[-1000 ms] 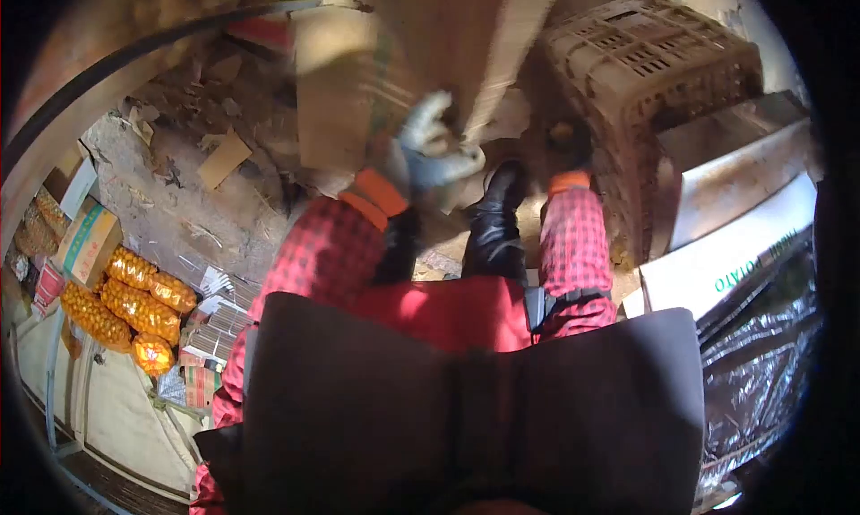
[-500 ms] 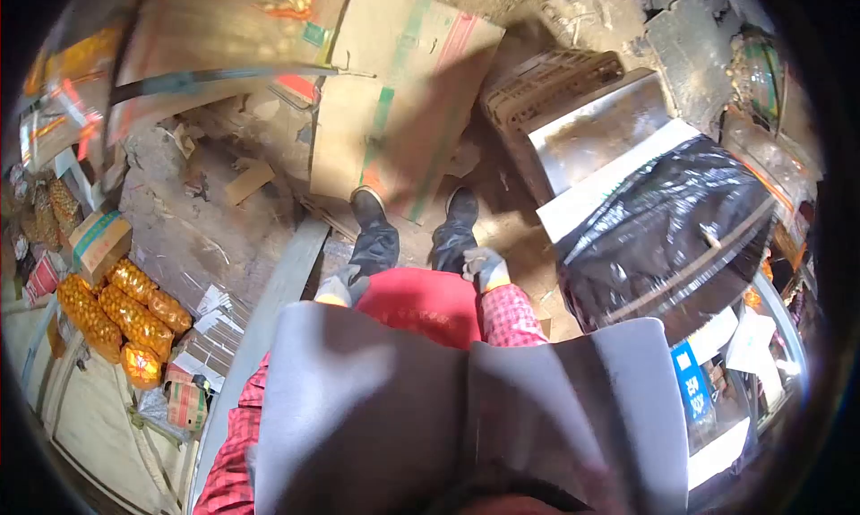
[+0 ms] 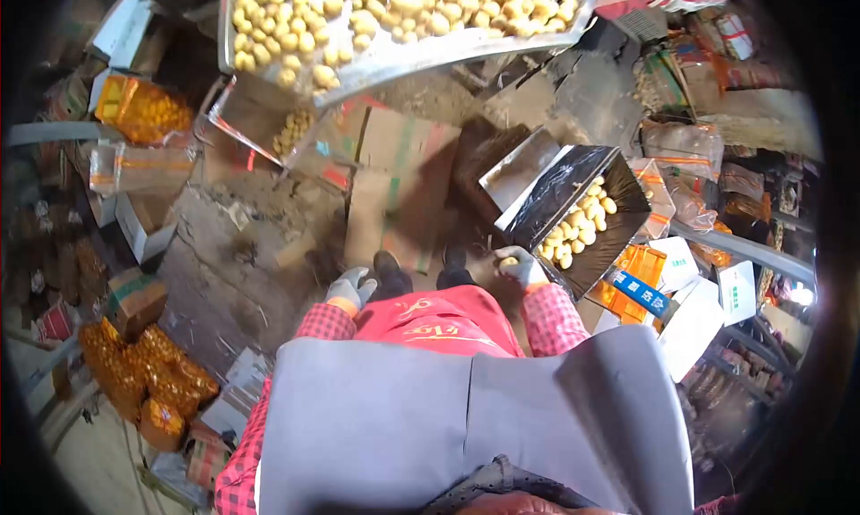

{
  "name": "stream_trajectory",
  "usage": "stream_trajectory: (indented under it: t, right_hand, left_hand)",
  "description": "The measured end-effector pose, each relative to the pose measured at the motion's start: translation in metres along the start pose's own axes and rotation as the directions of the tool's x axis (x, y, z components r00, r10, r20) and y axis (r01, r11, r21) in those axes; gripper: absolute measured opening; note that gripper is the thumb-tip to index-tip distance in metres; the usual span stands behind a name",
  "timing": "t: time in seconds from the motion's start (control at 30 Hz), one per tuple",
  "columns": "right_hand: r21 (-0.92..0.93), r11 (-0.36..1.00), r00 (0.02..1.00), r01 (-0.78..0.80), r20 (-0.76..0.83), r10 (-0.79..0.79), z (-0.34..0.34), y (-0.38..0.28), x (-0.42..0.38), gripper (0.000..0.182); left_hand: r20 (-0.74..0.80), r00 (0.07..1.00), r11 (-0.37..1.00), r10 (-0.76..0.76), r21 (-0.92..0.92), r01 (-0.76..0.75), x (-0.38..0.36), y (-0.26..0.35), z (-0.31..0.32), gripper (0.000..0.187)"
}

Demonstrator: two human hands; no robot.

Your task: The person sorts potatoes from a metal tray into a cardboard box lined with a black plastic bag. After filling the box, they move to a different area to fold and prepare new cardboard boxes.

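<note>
My left hand, in a grey-white glove, hangs beside the red apron with its fingers apart and nothing in them. On the other side my gloved right hand is curled around a small yellowish potato. Just beyond that hand stands a box lined with black plastic, with several potatoes inside. At the top, a metal tray holds many more loose potatoes. Neither hand touches the tray.
Flattened cardboard lies on the dirty floor ahead of my feet. A carton with potatoes stands under the tray. Orange net bags are piled at the left. White cartons and an orange bag sit at the right.
My view has lifted, bringing the potato-filled tray and the inside of the black-lined box into sight. My right hand has moved rightward toward the box, and a potato now shows in it.
</note>
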State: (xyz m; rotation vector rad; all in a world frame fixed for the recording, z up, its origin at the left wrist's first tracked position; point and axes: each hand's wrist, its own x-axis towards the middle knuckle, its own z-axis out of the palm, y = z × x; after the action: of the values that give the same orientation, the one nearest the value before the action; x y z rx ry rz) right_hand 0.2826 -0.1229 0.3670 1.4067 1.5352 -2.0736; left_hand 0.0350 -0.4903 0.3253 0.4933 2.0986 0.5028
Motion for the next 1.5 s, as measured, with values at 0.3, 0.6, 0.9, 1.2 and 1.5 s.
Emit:
stream_trajectory:
  t: [0.3, 0.6, 0.9, 1.2, 1.5]
  right_hand:
    - [0.409, 0.852, 0.943, 0.327, -0.073, -0.326, 0.065, -0.114, -0.054, 0.057]
    - [0.641, 0.711, 0.885, 0.289, 0.105, -0.454, 0.063, -0.240, -0.018, 0.080]
    - [0.712, 0.663, 0.963, 0.231, -0.072, -0.259, 0.002, -0.243, 0.026, 0.045]
    - [0.386, 0.813, 0.869, 0.435, -0.416, -0.268, -0.022, -0.244, 0.058, 0.052]
    - [0.724, 0.616, 0.944, 0.311, -0.308, -0.115, -0.024, -0.229, 0.050, 0.054]
  left_hand:
    - [-0.454, 0.698, 0.830, 0.554, 0.233, -0.507, 0.083, 0.110, -0.155, 0.047]
    - [-0.388, 0.729, 0.681, 0.564, 0.718, -0.145, 0.214, 0.205, -0.240, 0.095]
    - [-0.240, 0.964, 0.660, 0.114, 0.743, 0.107, 0.240, 0.275, -0.253, 0.112]
    - [-0.228, 0.951, 0.675, 0.209, 0.737, 0.029, 0.240, 0.276, -0.255, 0.107]
    - [-0.177, 0.931, 0.684, 0.318, 0.723, -0.096, 0.243, 0.268, -0.258, 0.105]
